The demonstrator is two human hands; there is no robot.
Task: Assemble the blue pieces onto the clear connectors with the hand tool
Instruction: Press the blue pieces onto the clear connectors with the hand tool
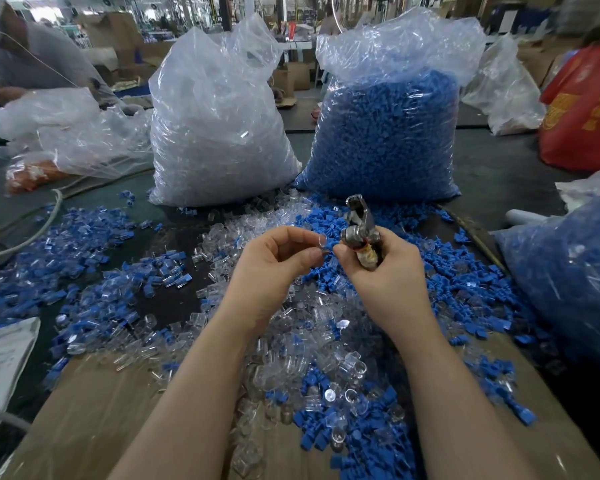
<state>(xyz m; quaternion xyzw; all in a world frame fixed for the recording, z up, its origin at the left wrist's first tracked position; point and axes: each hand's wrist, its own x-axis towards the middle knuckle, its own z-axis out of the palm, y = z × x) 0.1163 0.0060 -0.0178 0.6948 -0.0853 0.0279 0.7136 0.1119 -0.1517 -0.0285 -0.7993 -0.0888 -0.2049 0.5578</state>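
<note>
A clear connector point(321, 241) sits pinched between the thumb and forefinger of the left hand point(274, 261), held up over the middle of the table, just left of the tool. It looks like a small moulded plastic shell: very light, rigid, smooth enough to slip, and probably liable to crack or whiten if squeezed hard. A light pinch on its flat sides, leaving the open end free for the blue piece, seems the sensible hold. Whether a blue piece is already seated in it is too small to tell.

The right hand point(388, 268) has its fingers curled round the handles of the hand tool point(359, 226), whose metal head points up and away toward the far side; its thumb tip nearly meets the left fingertips. The tool looks steel, stiff and far heavier than the parts, so its squeeze should be gentle.

Below and around both hands lie loose blue pieces point(465, 285) mixed with clear ones, with assembled-looking pairs point(94, 258) spread to the left. At the far side stand a bag of clear connectors point(215, 133) and, to its right, a bag of blue pieces point(388, 140). Cardboard point(94, 417) covers the near table edge
</note>
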